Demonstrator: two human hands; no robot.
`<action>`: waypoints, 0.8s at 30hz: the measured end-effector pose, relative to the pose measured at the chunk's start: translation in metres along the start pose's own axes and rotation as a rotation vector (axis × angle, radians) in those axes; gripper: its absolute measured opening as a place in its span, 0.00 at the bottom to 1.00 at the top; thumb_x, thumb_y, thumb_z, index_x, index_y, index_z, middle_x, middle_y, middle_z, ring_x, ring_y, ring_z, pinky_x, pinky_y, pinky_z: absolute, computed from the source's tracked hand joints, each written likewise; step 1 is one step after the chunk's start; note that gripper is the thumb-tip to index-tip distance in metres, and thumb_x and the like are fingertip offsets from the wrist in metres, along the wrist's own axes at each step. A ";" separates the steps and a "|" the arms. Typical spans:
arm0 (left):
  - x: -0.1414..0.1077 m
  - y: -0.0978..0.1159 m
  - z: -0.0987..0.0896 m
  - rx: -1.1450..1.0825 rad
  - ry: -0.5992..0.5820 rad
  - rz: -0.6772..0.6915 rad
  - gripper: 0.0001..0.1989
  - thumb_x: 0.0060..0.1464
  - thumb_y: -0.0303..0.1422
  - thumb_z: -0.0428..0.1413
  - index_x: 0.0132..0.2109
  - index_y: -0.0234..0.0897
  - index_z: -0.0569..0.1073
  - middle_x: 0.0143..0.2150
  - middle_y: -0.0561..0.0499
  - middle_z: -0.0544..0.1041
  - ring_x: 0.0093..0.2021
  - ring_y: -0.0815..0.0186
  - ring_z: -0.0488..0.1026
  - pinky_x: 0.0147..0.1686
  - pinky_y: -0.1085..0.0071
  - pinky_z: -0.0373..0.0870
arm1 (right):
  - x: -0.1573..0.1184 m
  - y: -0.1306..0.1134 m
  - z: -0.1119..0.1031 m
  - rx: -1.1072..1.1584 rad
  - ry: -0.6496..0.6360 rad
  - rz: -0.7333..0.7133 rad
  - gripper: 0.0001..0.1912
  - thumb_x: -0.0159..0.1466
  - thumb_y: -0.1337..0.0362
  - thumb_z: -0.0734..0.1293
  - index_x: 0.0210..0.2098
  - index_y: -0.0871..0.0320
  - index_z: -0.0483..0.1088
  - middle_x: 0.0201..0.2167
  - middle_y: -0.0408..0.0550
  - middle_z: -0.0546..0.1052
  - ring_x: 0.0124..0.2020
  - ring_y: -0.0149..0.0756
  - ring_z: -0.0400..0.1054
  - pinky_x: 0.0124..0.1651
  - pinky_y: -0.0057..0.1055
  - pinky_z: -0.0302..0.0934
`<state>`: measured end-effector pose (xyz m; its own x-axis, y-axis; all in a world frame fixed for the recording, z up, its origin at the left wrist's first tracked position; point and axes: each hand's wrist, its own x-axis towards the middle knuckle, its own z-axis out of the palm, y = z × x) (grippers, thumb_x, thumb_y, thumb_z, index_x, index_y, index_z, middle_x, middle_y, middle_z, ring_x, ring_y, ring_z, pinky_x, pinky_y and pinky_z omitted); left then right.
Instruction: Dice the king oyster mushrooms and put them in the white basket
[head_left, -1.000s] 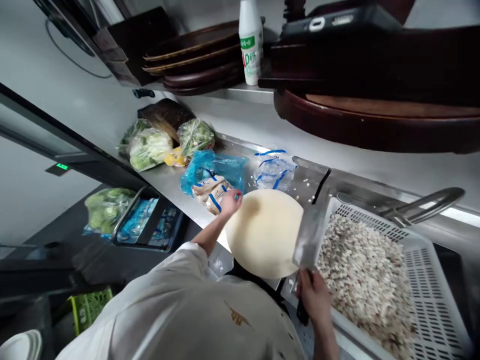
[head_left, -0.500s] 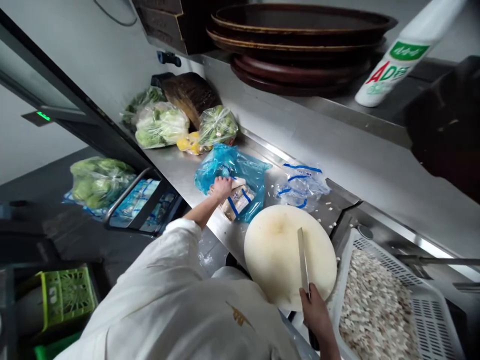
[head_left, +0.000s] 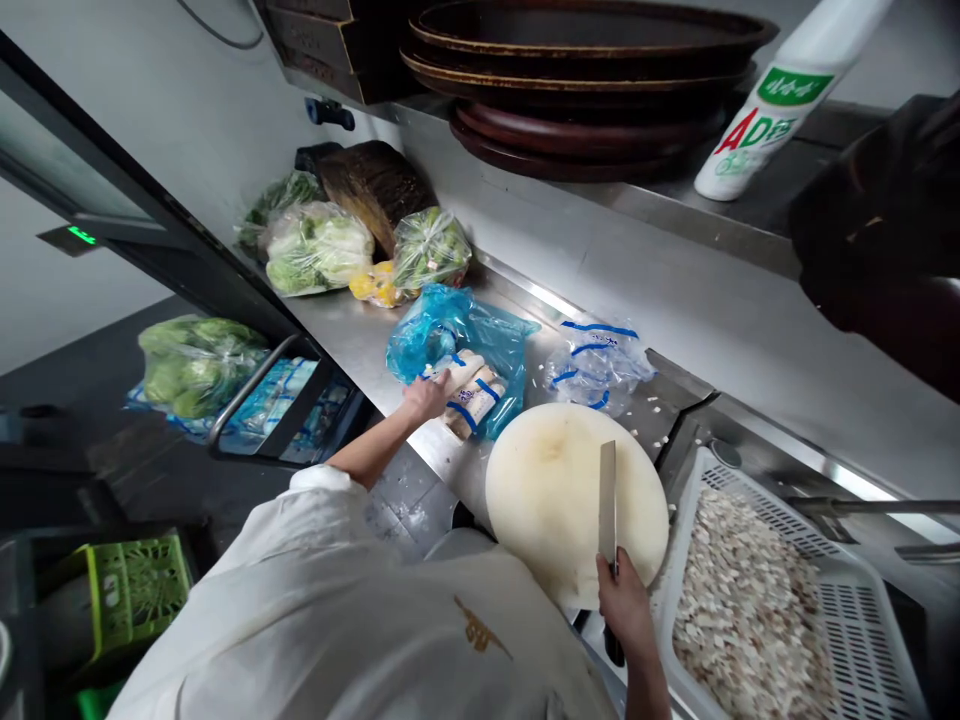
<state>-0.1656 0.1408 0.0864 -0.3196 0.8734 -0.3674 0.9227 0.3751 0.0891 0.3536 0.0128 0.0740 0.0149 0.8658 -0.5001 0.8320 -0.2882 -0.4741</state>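
Observation:
My right hand (head_left: 626, 600) is wrapped round the dark handle of a kitchen knife (head_left: 607, 495). Its blade points away from me over the round white cutting board (head_left: 547, 490). Left of the board, my left hand (head_left: 427, 397) is closed on the near end of a clear packet of pale, thick-stemmed mushrooms (head_left: 463, 372) with blue stripes. Another such mushroom packet (head_left: 474, 408) lies right against it. Both rest on an opened blue plastic bag (head_left: 510, 345). My left fingertips are partly hidden by the packet.
Emptied clear wrappers (head_left: 600, 365) lie behind the board. A white perforated basket (head_left: 862, 620) of chopped pieces stands at the right. Bagged greens (head_left: 319, 250) sit at the counter's far left. A shelf with stacked trays (head_left: 585, 140) and a white bottle (head_left: 780, 110) overhangs the back.
My left hand has shifted slightly toward me and left, to the packet's near end, uncovering more of it. The knife blade has turned to show its flat side.

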 end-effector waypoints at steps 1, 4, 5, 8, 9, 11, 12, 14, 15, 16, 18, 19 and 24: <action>-0.009 0.000 0.003 0.002 0.018 -0.050 0.51 0.56 0.47 0.64 0.78 0.37 0.49 0.62 0.26 0.74 0.62 0.35 0.73 0.57 0.47 0.71 | 0.002 0.003 0.000 0.014 -0.005 -0.009 0.18 0.71 0.49 0.54 0.44 0.52 0.69 0.28 0.48 0.78 0.31 0.44 0.76 0.35 0.33 0.64; -0.029 0.004 -0.006 -0.032 0.103 -0.088 0.44 0.57 0.46 0.62 0.75 0.39 0.56 0.59 0.31 0.77 0.57 0.41 0.77 0.53 0.55 0.74 | 0.009 0.012 -0.003 0.061 -0.023 -0.048 0.19 0.71 0.49 0.54 0.44 0.53 0.70 0.26 0.47 0.78 0.30 0.43 0.75 0.34 0.33 0.63; -0.036 0.006 -0.015 -0.053 0.137 -0.090 0.40 0.58 0.47 0.61 0.73 0.40 0.60 0.57 0.33 0.79 0.56 0.43 0.78 0.52 0.56 0.74 | 0.012 0.014 -0.004 0.079 -0.032 -0.060 0.19 0.71 0.49 0.54 0.44 0.53 0.70 0.25 0.47 0.77 0.28 0.43 0.75 0.33 0.32 0.62; -0.062 0.015 -0.043 -0.097 0.270 -0.131 0.34 0.59 0.48 0.60 0.68 0.41 0.69 0.53 0.37 0.82 0.54 0.44 0.80 0.52 0.59 0.75 | 0.016 0.020 -0.009 0.137 -0.063 -0.070 0.19 0.70 0.49 0.55 0.41 0.54 0.71 0.21 0.44 0.75 0.24 0.41 0.72 0.30 0.32 0.60; -0.073 0.020 -0.048 -0.125 0.319 -0.137 0.34 0.58 0.48 0.61 0.68 0.42 0.69 0.53 0.38 0.82 0.54 0.44 0.80 0.52 0.59 0.75 | 0.016 0.022 -0.010 0.159 -0.073 -0.068 0.19 0.70 0.49 0.54 0.40 0.53 0.70 0.20 0.43 0.74 0.22 0.40 0.71 0.30 0.31 0.59; -0.098 0.038 -0.046 -0.242 0.382 -0.112 0.34 0.58 0.48 0.61 0.69 0.46 0.70 0.54 0.42 0.83 0.54 0.46 0.80 0.52 0.59 0.75 | 0.010 0.023 -0.010 0.203 -0.084 -0.069 0.19 0.70 0.48 0.55 0.37 0.52 0.69 0.18 0.42 0.72 0.21 0.39 0.69 0.28 0.31 0.58; -0.111 0.053 -0.036 -0.333 0.384 -0.086 0.34 0.58 0.47 0.61 0.69 0.48 0.70 0.54 0.45 0.83 0.53 0.48 0.81 0.52 0.61 0.75 | 0.005 0.024 -0.009 0.219 -0.084 -0.078 0.19 0.70 0.47 0.55 0.35 0.52 0.68 0.18 0.41 0.71 0.21 0.39 0.68 0.28 0.30 0.57; -0.137 0.092 -0.003 -0.543 0.327 -0.026 0.33 0.60 0.46 0.61 0.70 0.49 0.69 0.53 0.49 0.83 0.49 0.54 0.82 0.51 0.64 0.76 | -0.006 0.021 -0.006 0.225 -0.076 -0.121 0.19 0.71 0.46 0.56 0.32 0.51 0.66 0.17 0.41 0.71 0.22 0.38 0.68 0.29 0.30 0.56; -0.150 0.116 0.019 -0.639 0.274 -0.001 0.33 0.61 0.46 0.60 0.71 0.49 0.68 0.51 0.50 0.84 0.47 0.57 0.83 0.50 0.66 0.77 | -0.012 0.019 -0.005 0.211 -0.070 -0.156 0.19 0.71 0.46 0.57 0.32 0.51 0.65 0.19 0.42 0.72 0.23 0.38 0.69 0.30 0.30 0.56; -0.163 0.140 0.042 -0.716 0.225 0.015 0.33 0.62 0.46 0.59 0.72 0.47 0.66 0.48 0.51 0.84 0.44 0.59 0.83 0.48 0.67 0.77 | -0.017 0.016 -0.005 0.187 -0.069 -0.199 0.20 0.72 0.46 0.56 0.31 0.51 0.65 0.21 0.44 0.74 0.25 0.38 0.70 0.31 0.29 0.55; -0.188 0.186 0.086 -0.798 0.135 0.086 0.35 0.64 0.48 0.58 0.74 0.47 0.62 0.47 0.51 0.84 0.41 0.60 0.84 0.45 0.67 0.78 | -0.024 0.011 -0.008 0.110 -0.063 -0.277 0.21 0.74 0.48 0.56 0.32 0.52 0.67 0.26 0.48 0.78 0.30 0.39 0.72 0.34 0.29 0.55; -0.198 0.206 0.104 -0.794 0.087 0.169 0.38 0.64 0.50 0.59 0.75 0.47 0.59 0.46 0.50 0.84 0.41 0.60 0.84 0.44 0.66 0.79 | -0.025 0.009 -0.011 0.068 -0.059 -0.291 0.22 0.76 0.49 0.55 0.33 0.53 0.69 0.29 0.49 0.80 0.32 0.39 0.73 0.35 0.29 0.55; -0.198 0.236 0.128 -0.544 -0.128 0.741 0.44 0.68 0.51 0.56 0.79 0.40 0.46 0.47 0.45 0.83 0.45 0.57 0.83 0.47 0.61 0.79 | -0.024 0.014 -0.032 -0.159 -0.086 -0.276 0.22 0.79 0.52 0.55 0.41 0.56 0.73 0.36 0.53 0.83 0.39 0.40 0.76 0.40 0.29 0.56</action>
<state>0.1434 0.0172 0.0614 0.3674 0.9195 -0.1400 0.6437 -0.1427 0.7519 0.3824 0.0012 0.1027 -0.2643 0.8628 -0.4310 0.8744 0.0257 -0.4846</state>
